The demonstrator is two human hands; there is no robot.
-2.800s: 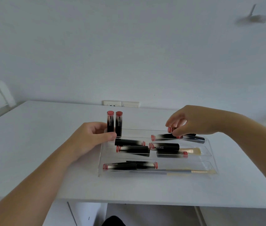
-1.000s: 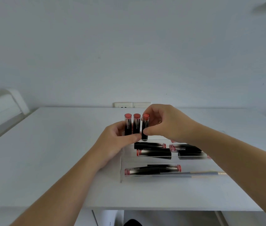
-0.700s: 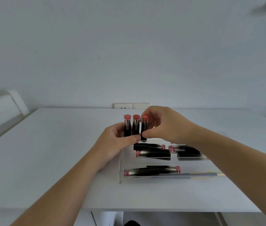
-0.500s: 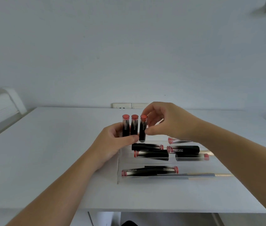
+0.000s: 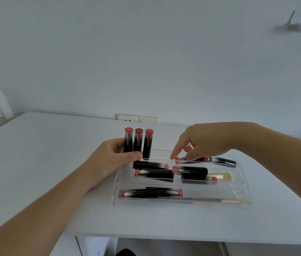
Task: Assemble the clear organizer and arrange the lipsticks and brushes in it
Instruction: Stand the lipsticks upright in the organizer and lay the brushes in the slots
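In the back row of the clear tiered acrylic organizer [image 5: 242, 180], at 12 o'clock on the white surface [image 5: 35, 163]: left hand [image 5: 109, 161] wrapped round three upright black lipsticks with red caps [image 5: 138, 143]. At 3 o'clock from those, right hand [image 5: 199, 143] pinching a lying lipstick [image 5: 177, 160], long axis running 9-to-3; probably next to stand up, nearer the right hand.

Black lipsticks [image 5: 154, 175] with coral-red caps, clear organizer [image 5: 115, 189], white table [image 5: 35, 163].
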